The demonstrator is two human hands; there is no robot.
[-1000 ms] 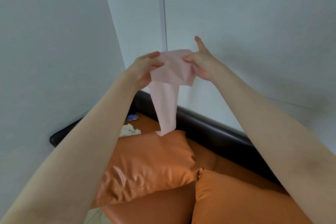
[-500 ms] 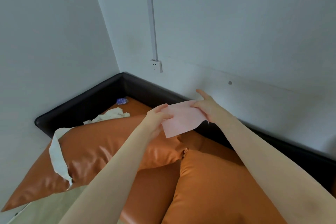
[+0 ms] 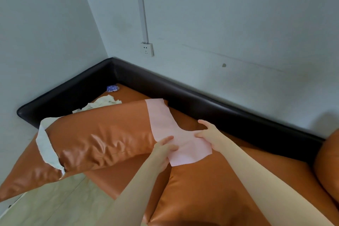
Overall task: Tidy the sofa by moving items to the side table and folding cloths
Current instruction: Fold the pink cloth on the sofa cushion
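Observation:
A pink cloth lies stretched over the right end of a long orange cushion and down onto the orange sofa seat. My left hand pinches the cloth's near left edge between thumb and fingers. My right hand holds its near right edge, thumb on top. A crumpled cream cloth lies in the sofa's far corner behind the cushion. A small blue patterned item sits beyond it by the dark backrest.
A pale cloth hangs over the long cushion's left end. A second orange cushion lies under my forearms, a third at the right edge. The dark sofa back runs along the walls. A wall socket is above.
Both hands have come down from in front of the wall to the sofa with the pink cloth, which now lies spread across the cushion end instead of hanging. The view tilted down.

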